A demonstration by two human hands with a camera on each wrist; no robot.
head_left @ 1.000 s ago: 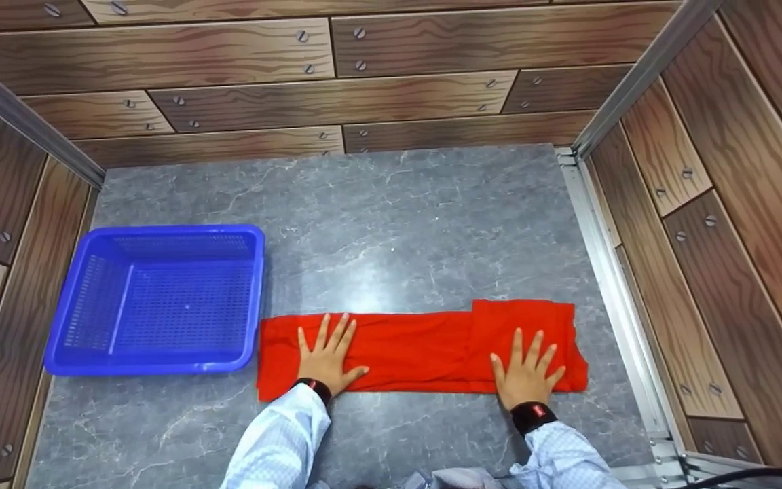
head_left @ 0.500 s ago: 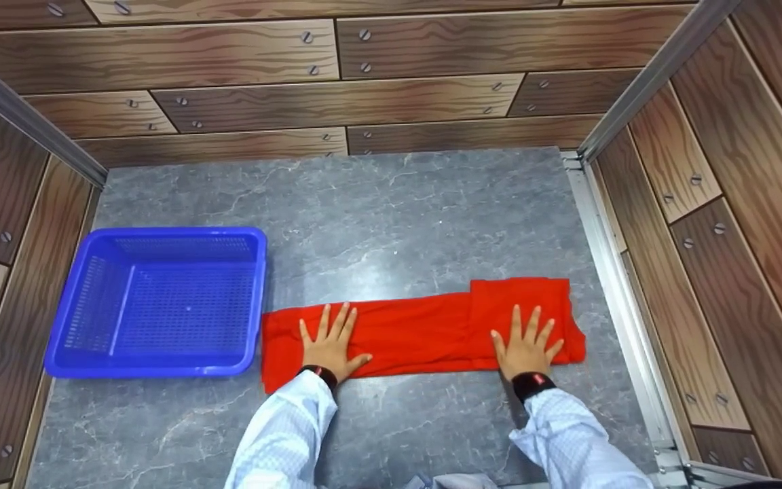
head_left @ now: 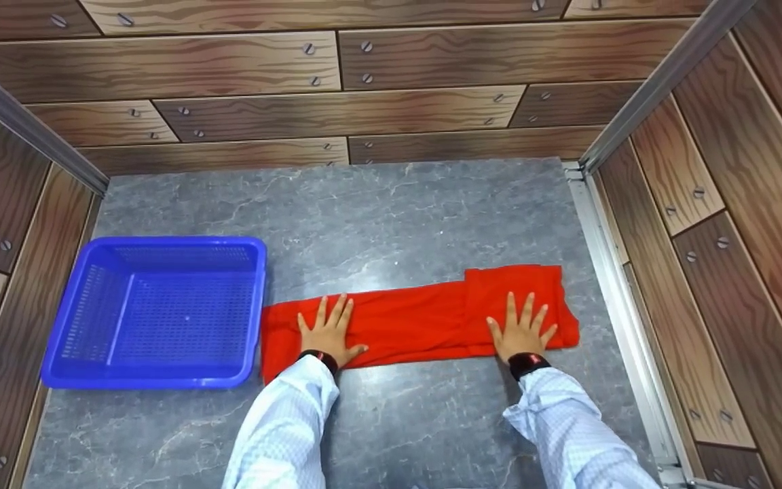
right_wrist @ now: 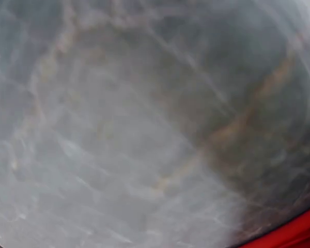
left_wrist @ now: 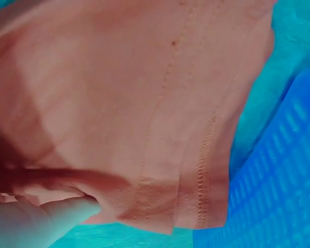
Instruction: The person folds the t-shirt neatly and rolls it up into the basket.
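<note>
A red folded garment point(head_left: 408, 322) lies as a long strip on the grey marbled surface, its right end folded into a thicker square. Stitched hems show on the garment point(left_wrist: 160, 113) in the left wrist view, where its colour looks washed out. My left hand point(head_left: 326, 337) rests flat on the left part, fingers spread; its thumb point(left_wrist: 57, 214) touches the cloth. Likewise spread, my right hand point(head_left: 521, 335) presses on the folded square. Only a red edge of the garment point(right_wrist: 294, 230) enters the blurred right wrist view, with no fingers visible there.
A blue plastic basket point(head_left: 255, 326) with mesh walls stands just left of the garment, nothing visible inside. Wood-patterned panels point(head_left: 432, 58) enclose the back and sides. A metal rail point(head_left: 625, 319) runs along the right edge of the grey surface point(head_left: 391, 210).
Both hands have slid the garment away from the body, its right end farther, so the strip now slants upward to the right. The fingers have stayed spread on it.
</note>
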